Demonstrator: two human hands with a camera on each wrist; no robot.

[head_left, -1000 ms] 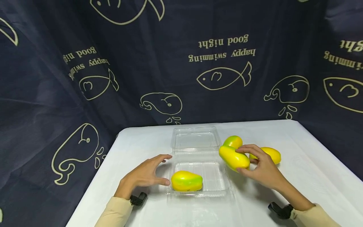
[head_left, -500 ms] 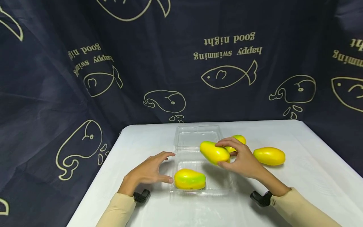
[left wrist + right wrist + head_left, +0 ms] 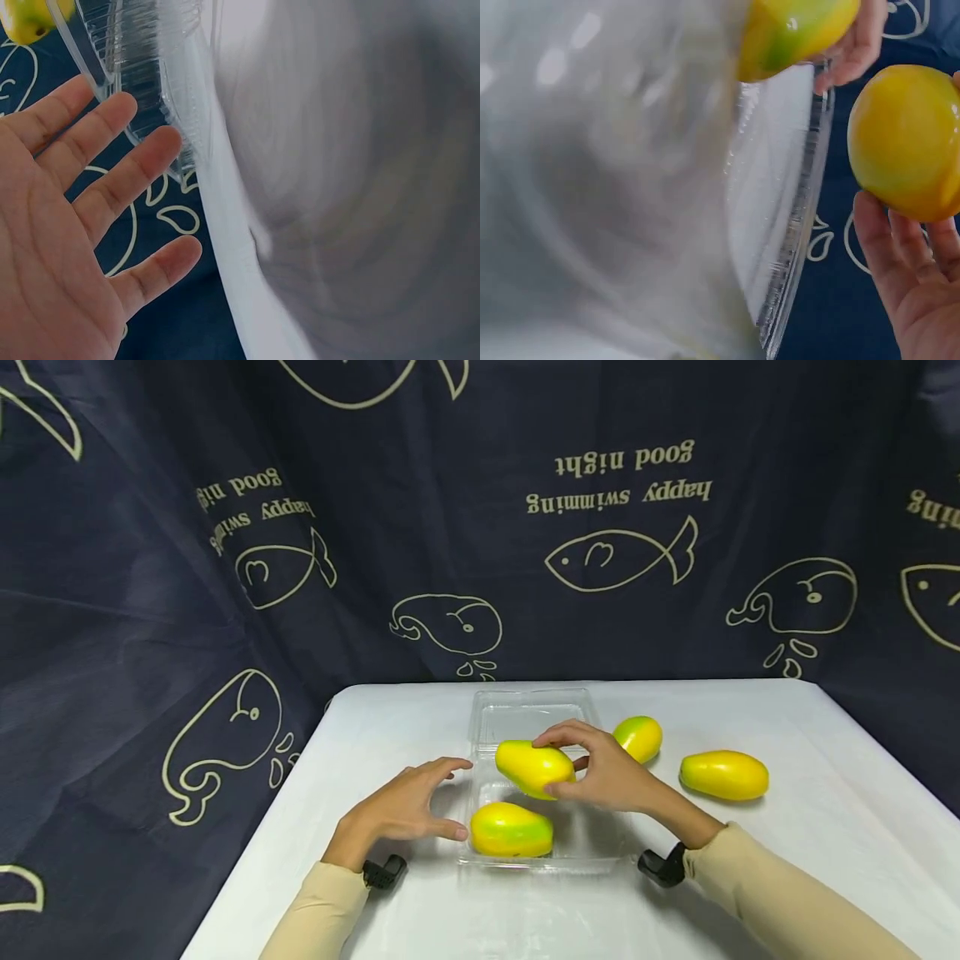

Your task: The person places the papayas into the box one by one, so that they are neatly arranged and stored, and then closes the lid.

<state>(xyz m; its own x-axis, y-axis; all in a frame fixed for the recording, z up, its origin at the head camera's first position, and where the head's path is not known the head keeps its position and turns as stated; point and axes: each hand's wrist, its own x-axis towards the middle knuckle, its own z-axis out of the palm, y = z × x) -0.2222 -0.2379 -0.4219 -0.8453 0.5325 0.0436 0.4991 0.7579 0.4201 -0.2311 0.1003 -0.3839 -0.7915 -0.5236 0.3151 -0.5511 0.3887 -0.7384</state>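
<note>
A clear plastic clamshell box (image 3: 588, 843) lies with its lid folded back on the white table. One yellow-green papaya (image 3: 512, 832) rests in the front left of its base. Above the base, my right hand (image 3: 609, 774) grips a second papaya (image 3: 531, 767) between thumb and fingers; it also fills the right side of the right wrist view, where that papaya (image 3: 906, 142) hangs over the fingertips. Beside the box's left edge, my left hand (image 3: 401, 806) holds nothing, its fingers spread. Whether it touches the rim I cannot tell.
Two more papayas lie right of the box: one papaya (image 3: 639, 739) beside the lid, the other papaya (image 3: 724, 775) farther right. The lid (image 3: 525, 720) extends toward the table's back edge. A dark printed curtain (image 3: 450, 527) stands behind the white tabletop (image 3: 750, 860).
My right hand has carried its papaya left, from beside the box to above its base. My left hand has stayed by the box's left edge. The head view has shifted slightly.
</note>
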